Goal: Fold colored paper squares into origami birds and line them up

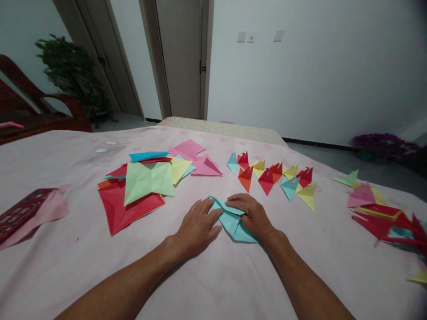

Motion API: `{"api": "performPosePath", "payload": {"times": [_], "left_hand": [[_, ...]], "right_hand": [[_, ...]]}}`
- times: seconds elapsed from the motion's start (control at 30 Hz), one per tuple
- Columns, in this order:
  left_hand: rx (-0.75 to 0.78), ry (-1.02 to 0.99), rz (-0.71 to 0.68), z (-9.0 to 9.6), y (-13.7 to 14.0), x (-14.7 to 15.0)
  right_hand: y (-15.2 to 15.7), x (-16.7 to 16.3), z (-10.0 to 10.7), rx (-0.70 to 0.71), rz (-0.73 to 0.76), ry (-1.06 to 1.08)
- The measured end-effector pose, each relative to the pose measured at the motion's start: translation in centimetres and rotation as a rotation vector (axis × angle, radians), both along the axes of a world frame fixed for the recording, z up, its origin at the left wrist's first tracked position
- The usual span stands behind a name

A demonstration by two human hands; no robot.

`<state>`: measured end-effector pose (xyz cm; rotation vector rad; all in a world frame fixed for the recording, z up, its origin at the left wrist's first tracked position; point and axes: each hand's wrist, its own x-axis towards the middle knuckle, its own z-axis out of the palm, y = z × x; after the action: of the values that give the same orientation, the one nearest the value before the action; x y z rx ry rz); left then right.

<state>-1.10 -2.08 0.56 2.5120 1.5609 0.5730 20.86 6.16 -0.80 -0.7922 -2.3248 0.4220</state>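
A light-blue sheet of origami paper, partly folded, lies on the cloth in front of me. Its upper edge is turned over in a narrow flap. My left hand pinches the paper's upper left corner between thumb and fingers. On the other side, my right hand has its fingers curled over the flap's right part, and some fingertips are hidden beneath. Beyond my hands stand several small folded paper cranes in red, orange, yellow and blue.
Creased paper squares in green, red, yellow and pink are piled at left. More folded paper pieces lie at the right edge. A dark red packet rests far left. A pinkish cloth covers the surface.
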Motion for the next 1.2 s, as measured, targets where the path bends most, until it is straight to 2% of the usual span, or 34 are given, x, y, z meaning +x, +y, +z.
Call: {"api": "performPosePath", "payload": {"times": [0.23,0.53,0.9,1.2], "left_hand": [[0.019,-0.002,0.032,-0.1,0.1,0.0],[0.019,0.008,0.055,0.0,0.1,-0.1],[0.062,0.03,0.116,-1.3,0.5,-0.2],[0.061,0.058,0.139,-0.9,1.2,0.3]], "right_hand": [[0.0,0.2,-0.1,0.009,0.101,0.007],[-0.1,0.2,-0.2,-0.024,0.113,-0.02],[0.1,0.3,-0.6,-0.054,0.105,-0.038],[0.1,0.5,-0.5,-0.074,0.115,-0.026]]}}
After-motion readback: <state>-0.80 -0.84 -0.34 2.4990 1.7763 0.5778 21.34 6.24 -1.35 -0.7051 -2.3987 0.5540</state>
